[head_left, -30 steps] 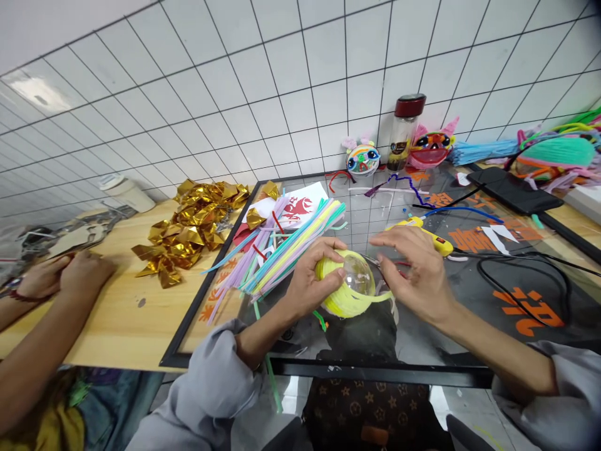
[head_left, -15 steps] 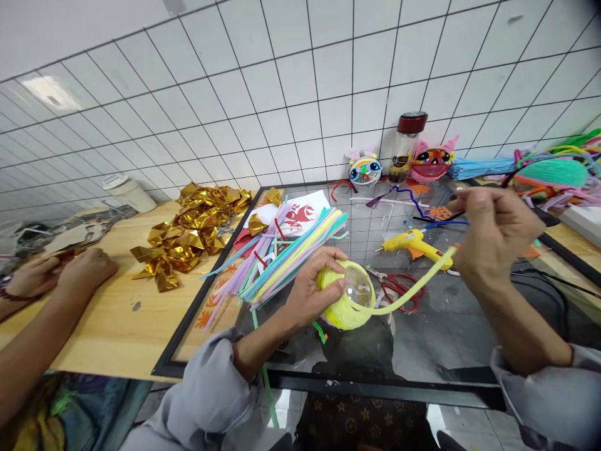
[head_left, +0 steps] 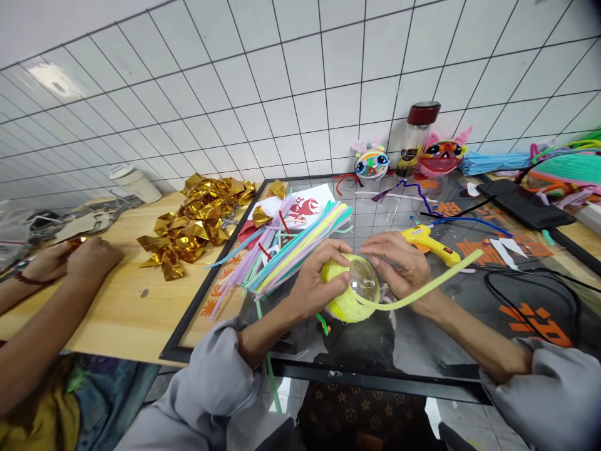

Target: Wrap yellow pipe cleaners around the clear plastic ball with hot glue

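Bare left hand [head_left: 323,275] and bare right hand [head_left: 404,266] are meeting around a round, clear plastic ball [head_left: 364,279] partly wrapped in fuzzy yellow strips, and from where I'm standing the ball is being held up over the dark, glossy tabletop [head_left: 422,344], in front of the person. The left hand is clasping it from the left, fingers curving over the yellow wrapping and thumb pressing on the near side. The right hand is hovering at the ball's right edge, its thumb and fingers loosely curved and parted — I can't tell whether the fingertips are touching the plastic. One loose, fuzzy yellow strip [head_left: 441,285] is trailing from the ball, passing across the right wrist and pointing up to the right.

Just left of the ball, a thick bundle of pastel chenille stems [head_left: 300,250] is lying aslant, partly covering a white sheet with a red print [head_left: 307,207]. Farther left of the ball, crumpled gold foil shapes [head_left: 192,219] are heaping up, and beyond them a co-worker's hands [head_left: 89,263] are resting close together on the pale wood. Right of the ball, a yellow glue gun [head_left: 434,244] is lying on its side — behind the ball, a clear bottle with a dark red cap [head_left: 413,144] is standing against the tiled wall [head_left: 300,94].
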The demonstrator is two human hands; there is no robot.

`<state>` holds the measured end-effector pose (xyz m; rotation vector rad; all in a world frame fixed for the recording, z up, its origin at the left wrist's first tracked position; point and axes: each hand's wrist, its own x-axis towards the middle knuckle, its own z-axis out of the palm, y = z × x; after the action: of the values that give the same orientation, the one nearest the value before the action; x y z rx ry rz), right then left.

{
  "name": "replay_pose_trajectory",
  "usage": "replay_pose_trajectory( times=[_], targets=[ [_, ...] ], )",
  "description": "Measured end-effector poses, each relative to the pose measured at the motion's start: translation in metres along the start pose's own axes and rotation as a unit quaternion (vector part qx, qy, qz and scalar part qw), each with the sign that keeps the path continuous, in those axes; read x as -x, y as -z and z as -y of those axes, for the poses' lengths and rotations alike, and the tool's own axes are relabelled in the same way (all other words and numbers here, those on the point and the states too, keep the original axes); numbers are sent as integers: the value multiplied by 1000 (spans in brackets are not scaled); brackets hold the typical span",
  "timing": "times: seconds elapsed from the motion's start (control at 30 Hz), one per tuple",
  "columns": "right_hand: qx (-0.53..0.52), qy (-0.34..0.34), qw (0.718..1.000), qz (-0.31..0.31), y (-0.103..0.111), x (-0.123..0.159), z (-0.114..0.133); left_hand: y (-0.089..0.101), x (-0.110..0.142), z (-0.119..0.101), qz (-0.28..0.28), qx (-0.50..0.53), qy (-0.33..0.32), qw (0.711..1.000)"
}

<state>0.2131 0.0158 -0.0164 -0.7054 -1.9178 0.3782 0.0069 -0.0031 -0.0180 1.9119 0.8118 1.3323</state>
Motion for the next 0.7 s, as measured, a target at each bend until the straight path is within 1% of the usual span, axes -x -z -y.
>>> replay_pose_trajectory(
  times=[0.1,0.27,0.33,0.57,0.7],
  targets=[
    [-26,8,999,26,-3,3,8,1,0,-1,4,-1,2,1000],
    [-44,-18,997,53,-4,4,14,1,0,0,5,2,-2,1000],
    [-45,-21,997,54,-3,5,14,1,0,1,6,6,-7,1000],
    [-35,9,998,46,-7,9,14,2,0,-1,8,-2,5,1000],
    [-59,8,998,38,-7,10,16,2,1,-2,11,-2,6,1000]
  ],
)
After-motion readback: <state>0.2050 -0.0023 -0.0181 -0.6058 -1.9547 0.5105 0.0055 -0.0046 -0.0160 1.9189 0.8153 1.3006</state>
